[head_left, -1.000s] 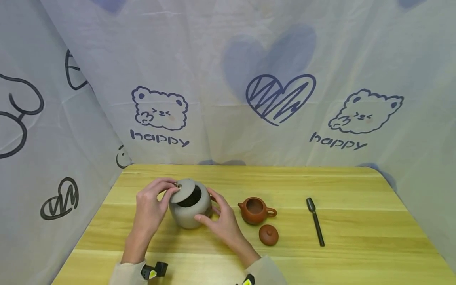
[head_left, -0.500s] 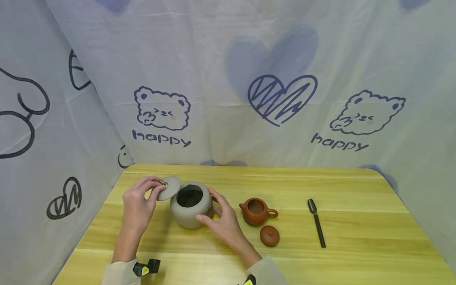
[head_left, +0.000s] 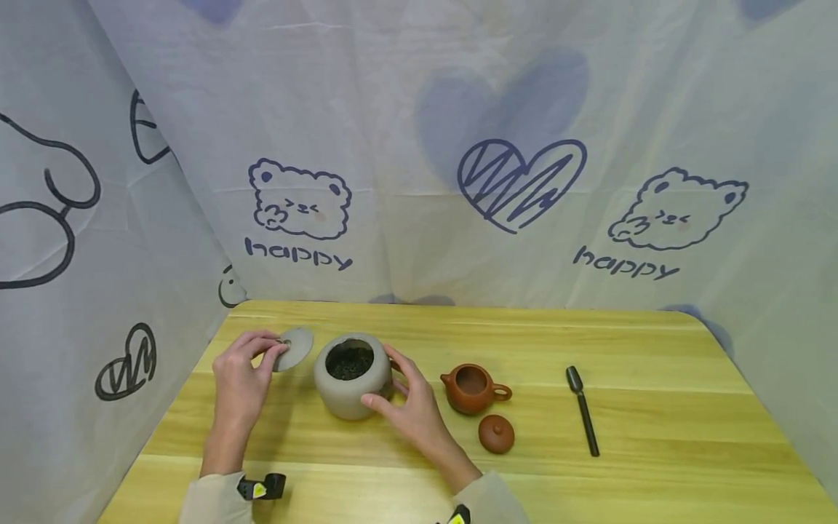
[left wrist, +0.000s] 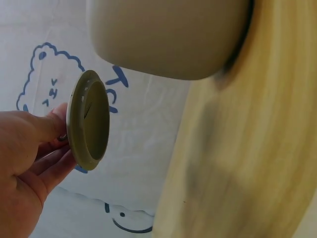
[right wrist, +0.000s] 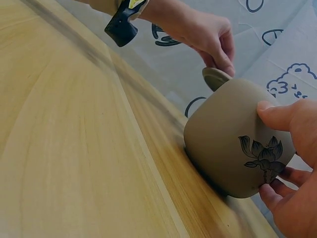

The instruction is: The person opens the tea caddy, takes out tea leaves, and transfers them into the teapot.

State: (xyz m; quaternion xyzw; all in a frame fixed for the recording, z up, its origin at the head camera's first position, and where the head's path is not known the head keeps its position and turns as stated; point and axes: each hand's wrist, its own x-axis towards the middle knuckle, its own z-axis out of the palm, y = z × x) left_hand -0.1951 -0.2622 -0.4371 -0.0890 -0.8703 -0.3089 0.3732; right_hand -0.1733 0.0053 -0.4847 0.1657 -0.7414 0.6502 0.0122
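My left hand (head_left: 242, 375) pinches the small ring on top of a round grey lid (head_left: 297, 348), holding it tilted above the table, left of the jar. In the left wrist view the hollow underside of the lid (left wrist: 96, 121) shows. A squat grey tea jar (head_left: 350, 393) stands uncovered, dark loose leaves (head_left: 350, 362) visible inside it. My right hand (head_left: 415, 411) grips the right side of this jar, thumb in front and fingers behind. A dark lotus drawing (right wrist: 265, 154) decorates the jar's wall in the right wrist view.
Right of the jar stands a small reddish-brown clay teapot (head_left: 468, 397), uncovered, its spout toward the jar. Its knobbed lid (head_left: 495, 434) lies just in front. Farther right is a dark tea scoop (head_left: 581, 411) on the wooden table (head_left: 681, 407). A printed cloth (head_left: 406, 145) hangs behind.
My left hand has lifted the lid off the jar's mouth and carried it left, exposing the leaves. The right hand has stayed on the jar.
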